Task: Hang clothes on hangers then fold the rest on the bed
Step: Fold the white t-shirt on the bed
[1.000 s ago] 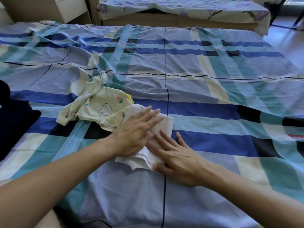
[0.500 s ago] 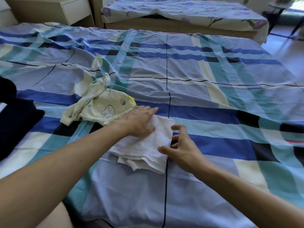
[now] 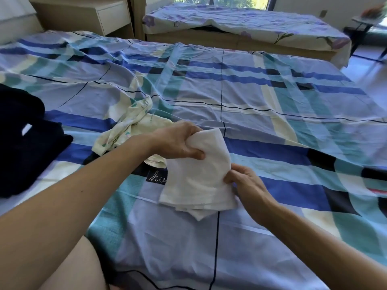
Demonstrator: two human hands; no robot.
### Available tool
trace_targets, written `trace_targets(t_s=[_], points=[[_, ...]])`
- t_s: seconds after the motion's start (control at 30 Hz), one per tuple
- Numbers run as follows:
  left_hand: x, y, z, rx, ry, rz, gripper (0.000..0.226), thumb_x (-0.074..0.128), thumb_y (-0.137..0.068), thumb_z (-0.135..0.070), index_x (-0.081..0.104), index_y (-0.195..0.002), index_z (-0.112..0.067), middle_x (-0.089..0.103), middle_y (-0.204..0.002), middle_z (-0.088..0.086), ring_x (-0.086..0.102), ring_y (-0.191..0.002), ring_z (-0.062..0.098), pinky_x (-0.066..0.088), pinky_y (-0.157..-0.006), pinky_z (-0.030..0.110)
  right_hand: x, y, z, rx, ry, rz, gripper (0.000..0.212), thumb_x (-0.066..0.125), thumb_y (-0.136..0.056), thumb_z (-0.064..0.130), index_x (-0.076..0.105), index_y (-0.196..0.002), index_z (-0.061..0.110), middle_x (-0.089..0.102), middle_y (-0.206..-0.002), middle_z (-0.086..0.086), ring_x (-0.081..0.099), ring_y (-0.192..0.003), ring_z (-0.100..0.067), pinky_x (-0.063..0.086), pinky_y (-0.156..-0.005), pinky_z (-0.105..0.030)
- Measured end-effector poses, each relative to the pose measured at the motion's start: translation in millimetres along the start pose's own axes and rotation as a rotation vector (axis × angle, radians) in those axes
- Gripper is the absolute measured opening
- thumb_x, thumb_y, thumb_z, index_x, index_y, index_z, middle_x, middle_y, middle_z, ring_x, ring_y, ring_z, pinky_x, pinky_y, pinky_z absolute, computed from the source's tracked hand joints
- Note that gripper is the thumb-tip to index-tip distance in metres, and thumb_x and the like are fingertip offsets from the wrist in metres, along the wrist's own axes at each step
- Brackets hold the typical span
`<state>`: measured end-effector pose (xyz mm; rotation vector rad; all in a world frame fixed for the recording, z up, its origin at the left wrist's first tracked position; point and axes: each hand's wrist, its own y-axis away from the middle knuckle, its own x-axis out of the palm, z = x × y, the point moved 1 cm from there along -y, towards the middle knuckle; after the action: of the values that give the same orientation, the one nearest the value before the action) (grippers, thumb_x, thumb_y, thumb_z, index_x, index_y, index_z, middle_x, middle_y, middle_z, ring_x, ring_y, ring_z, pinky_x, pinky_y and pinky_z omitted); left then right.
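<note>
A folded white cloth [image 3: 196,181] is half raised off the plaid bed sheet [image 3: 261,114], its near end still lying on the bed. My left hand [image 3: 178,143] grips its far left edge, thumb under and fingers over. At the cloth's right edge my right hand [image 3: 245,183] pinches the fabric. Just behind my left wrist lies a crumpled cream garment [image 3: 129,124] with small printed figures, partly hidden by my forearm.
Dark navy clothes [image 3: 25,139] are piled at the bed's left side. A second bed with a floral sheet [image 3: 251,21] stands beyond, a wooden nightstand [image 3: 104,15] to its left. A small side table [image 3: 368,19] stands at the far right by the window.
My left hand went from pressing flat on the white cloth to gripping its far edge and lifting it. My right hand moved from lying on the cloth to pinching its right edge.
</note>
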<state>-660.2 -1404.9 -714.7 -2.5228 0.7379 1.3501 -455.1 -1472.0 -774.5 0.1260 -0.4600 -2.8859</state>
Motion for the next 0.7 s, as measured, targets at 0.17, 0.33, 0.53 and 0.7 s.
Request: trace_targets(t_s=[0.17, 0.33, 0.53, 0.7], points=[[-2, 16, -7, 0.055, 0.243, -0.078, 0.03, 0.085, -0.076, -0.036, 0.071, -0.103, -0.037, 0.062, -0.115, -0.013, 0.062, -0.106, 0.006, 0.052, -0.091, 0.029, -26, 5, 34, -0.146, -0.049, 0.132, 0.043, 0.042, -0.075, -0.003, 0.08, -0.084, 0.016, 0.07, -0.081, -0.012, 0.06, -0.071, -0.021, 0.049, -0.06, -0.026], [12, 31, -22, -0.07, 0.815, 0.075, 0.067, 0.082, -0.076, -0.027, 0.054, -0.136, -0.021, 0.069, -0.123, 0.007, 0.068, -0.111, 0.025, 0.057, -0.093, 0.043, -52, 6, 53, -0.094, -0.225, 0.172, 0.038, 0.046, -0.063, 0.001, 0.077, -0.082, 0.01, 0.068, -0.074, -0.01, 0.062, -0.062, -0.021, 0.051, -0.06, -0.027], [16, 45, -31, -0.145, 1.171, 0.023, 0.028, 0.071, -0.085, -0.01, 0.069, -0.111, -0.002, 0.073, -0.104, 0.016, 0.072, -0.082, 0.023, 0.061, -0.069, 0.03, -57, 13, 67, -0.094, -0.319, 0.235, 0.036, 0.046, -0.085, 0.014, 0.081, -0.09, 0.015, 0.072, -0.092, -0.011, 0.067, -0.079, -0.024, 0.056, -0.066, -0.027], [-9, 61, -28, -0.166, 1.199, -0.3, 0.031, 0.067, -0.091, -0.006, 0.062, -0.12, 0.005, 0.072, -0.107, 0.018, 0.071, -0.084, 0.023, 0.062, -0.073, 0.032, -58, 5, 66, -0.024, -0.614, 0.328, 0.05, 0.027, -0.109, 0.033, 0.027, -0.159, 0.027, 0.02, -0.163, -0.017, 0.026, -0.145, -0.044, 0.023, -0.118, -0.059]])
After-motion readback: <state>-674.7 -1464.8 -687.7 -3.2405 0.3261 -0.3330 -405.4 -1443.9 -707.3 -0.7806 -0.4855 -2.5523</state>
